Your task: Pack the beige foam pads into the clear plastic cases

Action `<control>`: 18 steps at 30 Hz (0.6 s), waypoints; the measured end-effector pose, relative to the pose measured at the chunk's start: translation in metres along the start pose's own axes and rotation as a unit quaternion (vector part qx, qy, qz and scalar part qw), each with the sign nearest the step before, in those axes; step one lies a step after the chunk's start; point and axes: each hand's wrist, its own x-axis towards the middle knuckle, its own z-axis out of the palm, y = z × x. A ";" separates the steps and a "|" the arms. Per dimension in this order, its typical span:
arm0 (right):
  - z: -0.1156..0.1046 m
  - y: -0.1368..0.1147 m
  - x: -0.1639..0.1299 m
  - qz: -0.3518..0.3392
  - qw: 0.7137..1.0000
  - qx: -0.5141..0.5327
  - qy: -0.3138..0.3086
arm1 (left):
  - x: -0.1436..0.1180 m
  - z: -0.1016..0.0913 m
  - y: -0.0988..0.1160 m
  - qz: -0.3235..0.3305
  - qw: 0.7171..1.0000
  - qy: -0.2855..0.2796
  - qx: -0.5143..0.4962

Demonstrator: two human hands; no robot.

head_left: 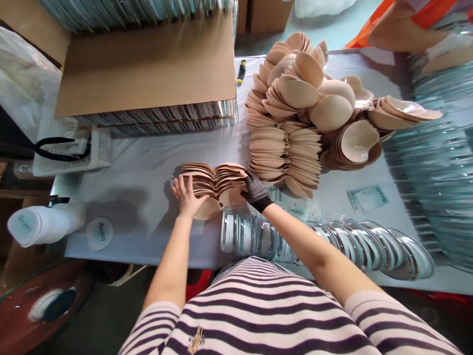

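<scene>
A small stack of beige bra pads [216,180] lies on the white table [144,162] in front of me. My left hand [186,196], bare with fingers spread, presses against the stack's left side. My right hand [254,190], in a dark mesh glove, grips the stack's right side. Just right of them stands a taller stack of the same pads [284,155], and behind that a loose heap of beige cups [314,88].
A row of clear plastic shells [332,241] lies along the near table edge. A cardboard box flap [148,64] covers packed shells at the back left. Another person's arm [402,29] is at the far right. A roll of round labels [40,224] and a white basket [74,148] sit left.
</scene>
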 end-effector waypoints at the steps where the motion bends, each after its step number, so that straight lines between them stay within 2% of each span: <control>1: -0.003 -0.005 0.003 -0.008 1.000 -0.014 -0.009 | 0.007 -0.002 0.001 0.065 0.996 -0.060 0.027; 4: -0.010 -0.013 0.013 0.008 0.998 -0.044 -0.045 | 0.018 0.006 0.006 0.225 0.953 -0.200 0.047; 6: -0.014 -0.014 0.016 0.043 0.996 -0.047 -0.067 | 0.017 0.017 0.007 0.277 0.930 -0.230 0.068; 8: -0.015 -0.012 0.020 0.071 0.994 -0.046 -0.069 | 0.017 0.026 0.005 0.279 0.929 -0.210 0.121; 10: -0.016 -0.011 0.024 0.094 0.993 -0.044 -0.048 | 0.025 0.031 0.003 0.263 0.933 -0.166 0.182; 14: -0.025 -0.018 0.036 0.133 0.991 -0.019 -0.003 | 0.046 0.032 0.014 0.270 0.916 -0.099 0.279; 16: -0.041 -0.018 0.039 0.133 0.991 0.016 0.014 | 0.048 0.030 0.021 0.287 0.902 -0.097 0.308; 18: -0.070 -0.006 0.038 0.133 0.988 0.055 0.052 | 0.042 0.030 0.024 0.297 0.896 -0.091 0.317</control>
